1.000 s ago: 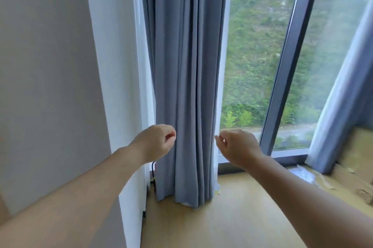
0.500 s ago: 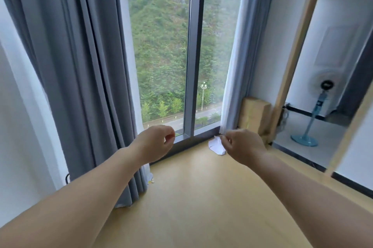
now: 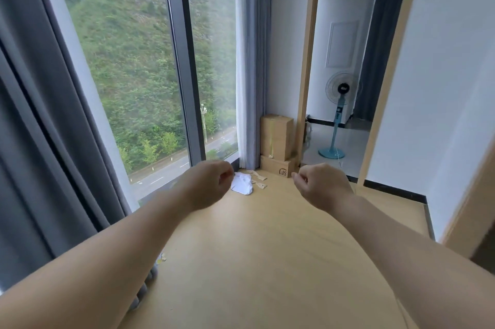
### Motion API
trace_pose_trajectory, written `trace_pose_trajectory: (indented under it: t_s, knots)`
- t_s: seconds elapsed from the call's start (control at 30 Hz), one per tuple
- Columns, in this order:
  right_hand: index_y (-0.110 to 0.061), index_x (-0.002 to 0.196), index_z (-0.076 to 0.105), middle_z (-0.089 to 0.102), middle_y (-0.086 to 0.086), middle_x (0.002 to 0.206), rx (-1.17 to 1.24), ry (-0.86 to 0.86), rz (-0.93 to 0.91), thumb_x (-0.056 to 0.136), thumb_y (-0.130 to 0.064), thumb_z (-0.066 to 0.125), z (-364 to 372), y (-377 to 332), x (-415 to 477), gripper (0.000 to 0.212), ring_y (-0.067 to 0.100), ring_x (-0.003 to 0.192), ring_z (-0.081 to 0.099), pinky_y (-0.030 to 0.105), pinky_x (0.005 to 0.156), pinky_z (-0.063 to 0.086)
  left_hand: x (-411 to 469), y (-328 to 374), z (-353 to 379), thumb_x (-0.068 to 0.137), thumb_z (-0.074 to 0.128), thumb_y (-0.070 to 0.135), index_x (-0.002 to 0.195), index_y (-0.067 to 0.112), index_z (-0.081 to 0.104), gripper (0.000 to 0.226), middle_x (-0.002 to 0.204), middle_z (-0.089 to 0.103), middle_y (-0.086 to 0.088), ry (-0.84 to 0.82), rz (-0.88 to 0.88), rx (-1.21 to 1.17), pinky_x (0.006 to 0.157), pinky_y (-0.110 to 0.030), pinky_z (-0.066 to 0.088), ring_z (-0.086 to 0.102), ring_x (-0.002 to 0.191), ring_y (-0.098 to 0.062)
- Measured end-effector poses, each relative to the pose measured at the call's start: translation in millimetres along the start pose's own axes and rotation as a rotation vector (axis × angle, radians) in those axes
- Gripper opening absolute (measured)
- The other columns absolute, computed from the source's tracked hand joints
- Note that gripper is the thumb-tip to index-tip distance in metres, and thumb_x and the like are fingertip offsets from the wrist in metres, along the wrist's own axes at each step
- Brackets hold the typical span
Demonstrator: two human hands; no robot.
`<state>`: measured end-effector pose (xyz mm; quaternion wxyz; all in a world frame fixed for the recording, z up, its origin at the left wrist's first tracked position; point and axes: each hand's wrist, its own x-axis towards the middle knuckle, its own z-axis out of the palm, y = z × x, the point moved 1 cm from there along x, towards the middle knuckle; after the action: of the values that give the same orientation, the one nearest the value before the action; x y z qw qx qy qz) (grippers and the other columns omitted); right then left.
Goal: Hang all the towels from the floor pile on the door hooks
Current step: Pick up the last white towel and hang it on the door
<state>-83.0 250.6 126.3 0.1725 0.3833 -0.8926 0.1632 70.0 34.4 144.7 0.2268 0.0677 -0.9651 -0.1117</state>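
Both my arms reach forward over the wooden floor point(image 3: 262, 261). My left hand point(image 3: 206, 184) is curled into a loose fist with nothing in it. My right hand point(image 3: 322, 185) is likewise closed and holds nothing. Just beyond my left hand a small white crumpled cloth point(image 3: 242, 184) lies on the floor by the window. No towel pile and no door hooks show in this view.
A tall window point(image 3: 150, 74) with grey curtains point(image 3: 40, 141) fills the left. Stacked cardboard boxes point(image 3: 277, 146) stand in the corner with paper scraps beside them. An open doorway point(image 3: 348, 74) at the right leads to a room with a standing fan point(image 3: 338, 114).
My view has swung to the right, from the curtain at the wall to the window corner and doorway. Both hands stay closed and held out in front.
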Motion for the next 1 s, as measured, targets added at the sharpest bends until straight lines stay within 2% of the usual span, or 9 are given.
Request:
trace_pose_trajectory:
  t_s: [0.17, 0.37, 0.47, 0.63, 0.9, 1.0]
  knots:
    - [-0.021, 0.061, 0.048, 0.052, -0.004, 0.058, -0.035, -0.026, 0.031, 0.097, -0.037, 0.041, 2, -12, -8, 0.041, 0.017, 0.057, 0.053, 0.033, 0.057, 0.048, -3, -14, 3, 0.092, 0.051, 0.019, 0.086, 0.015, 0.062, 0.014, 0.079, 0.060, 0.004, -0.022, 0.021, -0.021, 0.066, -0.032, 0.048, 0.055, 0.073, -0.020]
    - [-0.018, 0.064, 0.055, 0.054, -0.002, 0.059, -0.040, -0.039, 0.059, 0.098, -0.038, 0.042, 5, -10, -9, 0.042, 0.017, 0.058, 0.054, 0.034, 0.058, 0.051, 8, -20, 17, 0.091, 0.050, 0.020, 0.087, 0.018, 0.062, 0.013, 0.076, 0.057, 0.009, -0.044, 0.037, -0.039, 0.066, -0.030, 0.048, 0.054, 0.073, -0.017]
    - [-0.018, 0.064, 0.055, 0.055, -0.001, 0.060, -0.039, -0.056, 0.065, 0.098, -0.038, 0.041, 9, 1, -2, 0.042, 0.016, 0.058, 0.054, 0.033, 0.058, 0.050, 22, -16, 29, 0.092, 0.048, 0.021, 0.087, 0.014, 0.062, 0.016, 0.079, 0.061, 0.004, -0.059, 0.044, -0.028, 0.067, -0.035, 0.050, 0.055, 0.074, -0.019]
    - [-0.022, 0.062, 0.049, 0.053, -0.003, 0.060, -0.046, -0.090, 0.071, 0.099, -0.038, 0.041, 20, 41, 18, 0.041, 0.013, 0.057, 0.050, 0.028, 0.053, 0.042, 57, -7, 59, 0.092, 0.049, 0.021, 0.088, 0.014, 0.062, 0.015, 0.079, 0.060, 0.004, -0.060, 0.038, -0.049, 0.067, -0.037, 0.051, 0.055, 0.073, -0.018]
    - [-0.019, 0.066, 0.055, 0.052, -0.003, 0.059, -0.005, -0.123, 0.074, 0.098, -0.039, 0.043, 33, 131, 70, 0.040, 0.016, 0.059, 0.054, 0.036, 0.059, 0.051, 127, 17, 113, 0.091, 0.051, 0.020, 0.087, 0.017, 0.063, 0.013, 0.078, 0.059, 0.008, -0.067, -0.026, -0.044, 0.068, -0.035, 0.051, 0.056, 0.074, -0.017]
    - [-0.018, 0.064, 0.055, 0.052, -0.003, 0.058, 0.019, -0.152, 0.062, 0.097, -0.038, 0.044, 40, 159, 88, 0.041, 0.017, 0.059, 0.055, 0.038, 0.059, 0.052, 148, 24, 132, 0.090, 0.051, 0.019, 0.087, 0.015, 0.062, 0.012, 0.079, 0.061, 0.005, -0.079, -0.059, -0.027, 0.069, -0.038, 0.051, 0.056, 0.074, -0.020]
